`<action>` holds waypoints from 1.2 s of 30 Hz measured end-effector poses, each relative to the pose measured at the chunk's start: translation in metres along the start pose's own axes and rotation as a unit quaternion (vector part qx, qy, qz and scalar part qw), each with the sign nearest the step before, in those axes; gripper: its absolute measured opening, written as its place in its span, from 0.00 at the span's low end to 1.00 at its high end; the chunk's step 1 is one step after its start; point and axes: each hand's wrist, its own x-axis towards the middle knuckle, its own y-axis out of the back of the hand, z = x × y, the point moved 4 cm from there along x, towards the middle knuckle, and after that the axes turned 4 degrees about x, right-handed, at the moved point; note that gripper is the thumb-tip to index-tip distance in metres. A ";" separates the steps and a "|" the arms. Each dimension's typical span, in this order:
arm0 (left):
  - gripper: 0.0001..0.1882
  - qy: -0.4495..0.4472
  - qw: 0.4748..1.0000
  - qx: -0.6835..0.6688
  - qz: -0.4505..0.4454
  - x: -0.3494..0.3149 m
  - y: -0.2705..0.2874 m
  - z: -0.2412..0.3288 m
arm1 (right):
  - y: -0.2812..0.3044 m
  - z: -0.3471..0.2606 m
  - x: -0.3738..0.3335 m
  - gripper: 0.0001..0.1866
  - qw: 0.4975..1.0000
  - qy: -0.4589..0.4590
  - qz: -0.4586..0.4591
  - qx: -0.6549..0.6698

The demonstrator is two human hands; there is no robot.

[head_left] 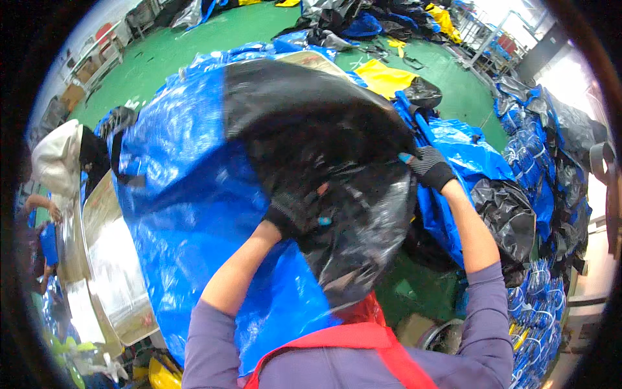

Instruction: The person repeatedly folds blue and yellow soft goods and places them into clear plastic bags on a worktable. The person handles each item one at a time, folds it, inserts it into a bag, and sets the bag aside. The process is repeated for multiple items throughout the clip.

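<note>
A large blue and black plastic sheet [188,194] spreads in front of me, its black part [350,188] bunched and creased on the right. My left hand [290,215], in a dark knitted glove, is closed on the black part near its middle; the dark glove blends into the sheet, so its fingers show only in part. At the sheet's right edge, my right hand [431,167], in a grey-black glove, pinches the black material. Below the sheet's lower edge, a bit of red material [366,311] shows against my body.
A metal-topped table [116,259] shows at left, with another person [58,162] beyond it. Blue and black sheets [466,146] heap at right, beside bundled blue material [538,305]. A yellow piece [384,76] lies on the green floor [165,61]; more piles stand at the back.
</note>
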 end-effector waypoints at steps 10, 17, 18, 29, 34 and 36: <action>0.35 0.145 0.987 -0.038 0.059 -0.089 0.081 0.020 | -0.076 -0.129 0.026 0.40 0.939 0.289 0.076 -0.168; 0.32 0.700 0.709 0.004 -0.085 -0.482 0.107 0.075 | -0.134 -0.059 0.081 0.55 0.953 0.210 -0.028 -0.217; 0.29 0.673 0.724 -0.027 -0.152 -0.509 0.097 0.085 | -0.130 -0.059 0.079 0.56 0.954 0.222 -0.020 -0.198; 0.28 0.494 0.774 0.387 0.078 -0.400 0.175 0.071 | -0.100 -0.063 0.048 0.63 0.927 0.262 -0.132 -0.233; 0.31 0.101 0.994 -0.032 0.001 -0.148 0.072 0.088 | -0.093 -0.148 0.060 0.24 0.919 0.233 -0.162 -0.273; 0.33 -0.068 0.996 -0.047 -0.034 -0.088 0.028 0.132 | -0.082 -0.165 0.077 0.26 0.947 0.291 -0.001 -0.137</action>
